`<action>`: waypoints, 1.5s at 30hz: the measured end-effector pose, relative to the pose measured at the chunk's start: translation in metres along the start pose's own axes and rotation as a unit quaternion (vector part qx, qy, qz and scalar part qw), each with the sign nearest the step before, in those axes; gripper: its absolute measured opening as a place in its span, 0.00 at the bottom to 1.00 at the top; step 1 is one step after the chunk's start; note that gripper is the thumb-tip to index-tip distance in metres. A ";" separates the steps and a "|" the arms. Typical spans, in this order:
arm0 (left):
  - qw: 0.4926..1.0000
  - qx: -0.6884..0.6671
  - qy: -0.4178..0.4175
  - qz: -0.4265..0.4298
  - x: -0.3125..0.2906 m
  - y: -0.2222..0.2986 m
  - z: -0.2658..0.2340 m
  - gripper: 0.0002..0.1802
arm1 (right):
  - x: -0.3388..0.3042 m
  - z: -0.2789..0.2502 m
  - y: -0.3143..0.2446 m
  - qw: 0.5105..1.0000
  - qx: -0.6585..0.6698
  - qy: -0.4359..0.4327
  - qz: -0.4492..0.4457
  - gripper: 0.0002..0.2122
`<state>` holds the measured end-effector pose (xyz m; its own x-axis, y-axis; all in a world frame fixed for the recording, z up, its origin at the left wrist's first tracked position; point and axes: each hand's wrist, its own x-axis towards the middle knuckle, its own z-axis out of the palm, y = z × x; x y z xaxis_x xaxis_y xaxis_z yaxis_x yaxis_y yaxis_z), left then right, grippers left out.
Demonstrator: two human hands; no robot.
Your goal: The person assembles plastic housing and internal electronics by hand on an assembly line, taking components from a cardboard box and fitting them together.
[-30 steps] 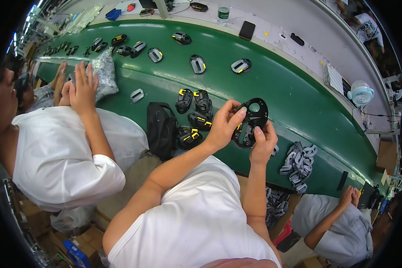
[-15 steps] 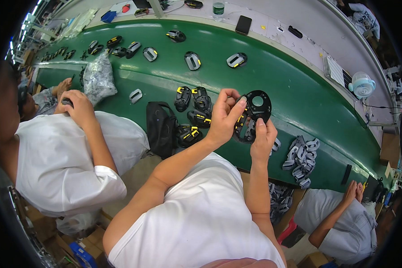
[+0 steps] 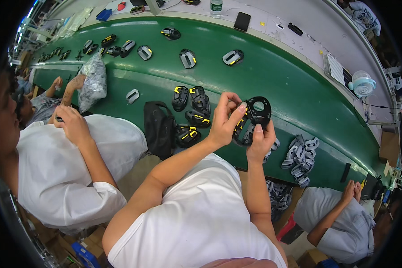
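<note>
both hands lift a black plastic housing (image 3: 253,118) off the green table (image 3: 272,76) — left hand (image 3: 223,120) pinching its edge, right hand (image 3: 260,142) clasping beneath — tilted toward the face for inspection.

Wearer: plain white short-sleeved top, bare forearms, no gloves.

White fabric fills the lower centre of the frame, unprinted, lightly creased, with one sleeve hem ending above the elbow at lower left. Left hand (image 3: 222,125) and right hand (image 3: 260,144), centre of frame, are bare: no rings, watch or wristbands visible. Fingernails short, unpainted.
</note>
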<state>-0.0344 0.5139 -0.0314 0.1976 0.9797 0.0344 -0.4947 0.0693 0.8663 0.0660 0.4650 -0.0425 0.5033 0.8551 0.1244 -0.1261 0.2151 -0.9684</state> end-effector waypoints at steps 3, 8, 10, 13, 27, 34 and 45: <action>0.984 0.179 -0.008 0.002 0.011 -0.011 -0.024 0.16 | 0.016 -0.008 0.025 0.996 -0.065 -0.041 0.053 0.09; 0.867 0.495 0.002 -0.046 0.007 -0.038 -0.109 0.18 | 0.095 -0.068 0.138 0.878 -0.463 0.046 0.115 0.17; 0.850 0.522 0.025 -0.065 -0.001 -0.037 -0.131 0.18 | 0.122 -0.057 0.135 0.821 -0.552 0.118 0.089 0.18; 0.762 0.647 0.024 -0.011 -0.013 -0.050 -0.151 0.18 | 0.148 -0.050 0.128 0.938 -0.338 0.076 -0.017 0.16; 0.599 0.783 -0.136 -0.094 -0.017 -0.086 -0.156 0.40 | 0.052 -0.157 0.148 0.768 -0.616 -0.178 0.012 0.24; 0.565 0.738 -0.362 0.065 0.010 -0.112 -0.118 0.40 | 0.081 -0.157 0.174 0.796 -0.543 -0.207 0.169 0.16; 0.800 0.578 -0.162 -0.012 0.023 -0.139 -0.103 0.41 | 0.023 -0.129 0.146 0.773 -0.591 -0.232 0.009 0.20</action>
<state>-0.0480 0.5465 -0.2018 0.4974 0.8672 -0.0234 0.5881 -0.3172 0.7439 0.1699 0.4554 -0.2092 0.1149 0.9890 -0.0928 0.8769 -0.1449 -0.4583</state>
